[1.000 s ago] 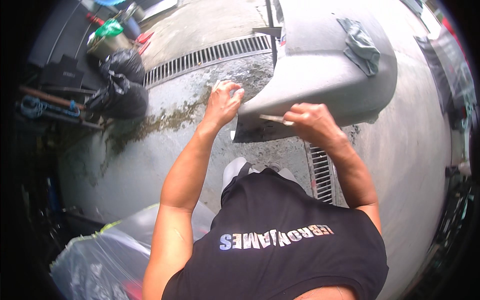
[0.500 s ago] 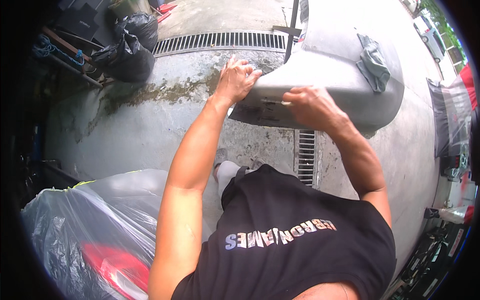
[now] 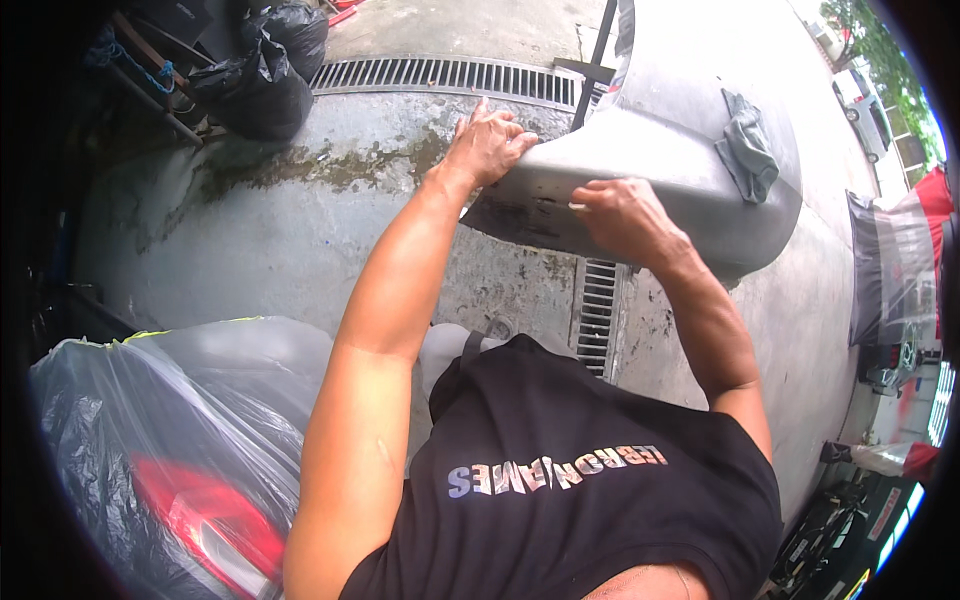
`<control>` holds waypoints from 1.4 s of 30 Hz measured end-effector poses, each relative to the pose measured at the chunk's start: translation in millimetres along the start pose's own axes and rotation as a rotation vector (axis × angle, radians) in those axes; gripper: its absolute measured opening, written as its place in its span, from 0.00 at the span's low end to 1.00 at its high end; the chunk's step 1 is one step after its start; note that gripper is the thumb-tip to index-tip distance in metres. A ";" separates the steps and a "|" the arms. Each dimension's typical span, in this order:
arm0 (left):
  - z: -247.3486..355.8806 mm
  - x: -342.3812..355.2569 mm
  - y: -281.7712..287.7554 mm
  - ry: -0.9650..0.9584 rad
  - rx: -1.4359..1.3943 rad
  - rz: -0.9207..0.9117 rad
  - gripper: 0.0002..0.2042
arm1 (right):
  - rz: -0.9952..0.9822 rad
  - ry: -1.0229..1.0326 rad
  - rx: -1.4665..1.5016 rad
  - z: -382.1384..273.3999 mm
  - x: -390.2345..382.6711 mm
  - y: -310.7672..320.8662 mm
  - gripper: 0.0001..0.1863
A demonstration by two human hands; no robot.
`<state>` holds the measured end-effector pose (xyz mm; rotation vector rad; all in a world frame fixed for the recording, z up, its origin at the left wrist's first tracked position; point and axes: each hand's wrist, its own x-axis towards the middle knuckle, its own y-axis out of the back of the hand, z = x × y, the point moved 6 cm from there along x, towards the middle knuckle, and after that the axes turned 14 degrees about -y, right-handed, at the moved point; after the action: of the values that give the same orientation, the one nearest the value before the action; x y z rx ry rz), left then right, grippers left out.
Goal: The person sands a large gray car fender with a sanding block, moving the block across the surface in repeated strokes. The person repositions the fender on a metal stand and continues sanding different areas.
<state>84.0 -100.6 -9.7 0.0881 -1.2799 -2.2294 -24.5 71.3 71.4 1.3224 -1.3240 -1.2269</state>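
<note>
Down below us, both of our hands are on the grey car body panel (image 3: 650, 170), a curved, primer-coloured piece that sits over the wet concrete floor (image 3: 280, 230). Our left hand (image 3: 487, 143) lies at the panel's near-left tip, fingers spread flat and curled over its upper edge — pressing rather than clenching. Our right hand (image 3: 622, 215) rests just right of it on the panel's lower face, fingers bent inward and closed on something thin and pale; what that thing is, we cannot tell. A crumpled grey rag (image 3: 747, 152) lies on top of the panel, toward its far-right side. Beyond the panel a long drain grate (image 3: 440, 78) runs across the floor, and a second, shorter grate (image 3: 598, 312) shows under the panel's near edge, just beside our right forearm. Left of the panel and well apart from it, black rubbish bags (image 3: 260, 75) sit heaped by the long grate. Nearer to us than the panel, on the left, a car wrapped in clear plastic sheeting (image 3: 170, 440) shows its red tail light (image 3: 205, 520) through the film.
</note>
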 end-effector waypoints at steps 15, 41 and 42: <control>3.7 8.9 -3.7 -0.023 -0.075 0.048 0.20 | -0.073 0.079 -0.059 10.3 -2.0 -51.5 0.02; 0.5 -0.2 -2.8 0.021 -0.111 0.090 0.19 | 0.244 -0.157 0.257 -5.4 -36.1 -36.5 0.07; -4.7 -1.7 -8.0 0.022 -0.126 0.082 0.20 | 0.244 -0.210 0.340 -1.0 -44.9 -37.8 0.08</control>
<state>83.4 -100.4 -19.1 0.0132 -1.1090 -2.2263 -16.0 118.0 36.8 1.2366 -1.8494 -1.0227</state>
